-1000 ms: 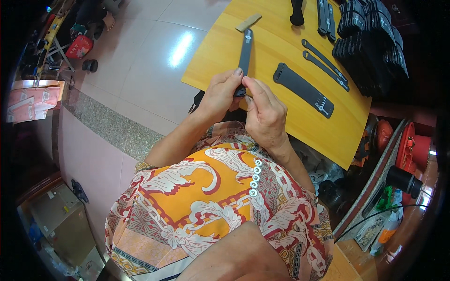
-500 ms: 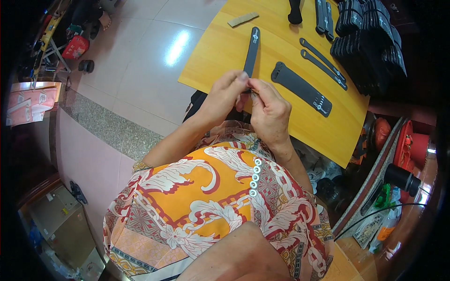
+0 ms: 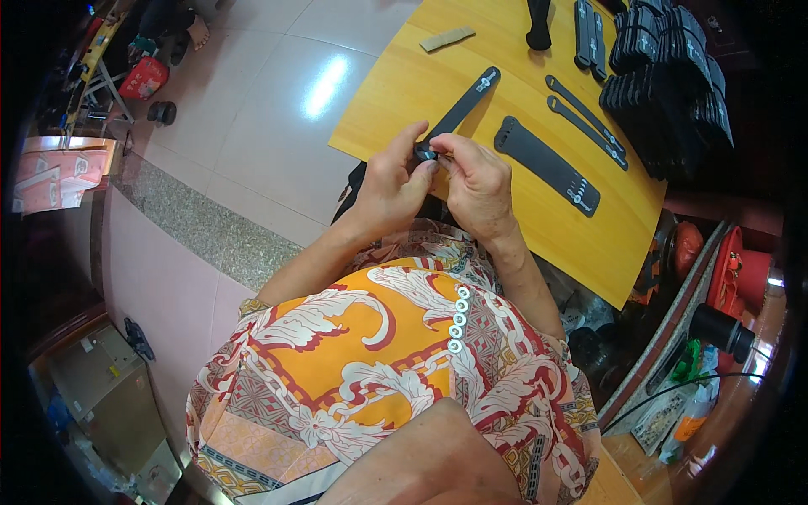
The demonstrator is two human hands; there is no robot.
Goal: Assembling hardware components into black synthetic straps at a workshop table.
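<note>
My left hand (image 3: 391,181) and my right hand (image 3: 475,181) meet at the near edge of a yellow wooden table (image 3: 404,93). Both pinch the near end of a long narrow black strap (image 3: 461,108) that lies on the table, pointing away from me, with a small metal fitting at its far tip. A small dark ring-like part sits between my fingertips at the strap's near end. A wider black strap (image 3: 545,164) with holes lies just right of my right hand.
Two thin black straps (image 3: 585,120) lie farther right. A stack of black pieces (image 3: 669,80) fills the table's far right. A small tan block (image 3: 447,38) rests at the far left corner. White tiled floor (image 3: 252,109) lies to the left, clutter at the right.
The long strap has been lifted at its near end and drawn toward me. My fingertips have closed together on that end, where earlier my hands rested lower at the table edge.
</note>
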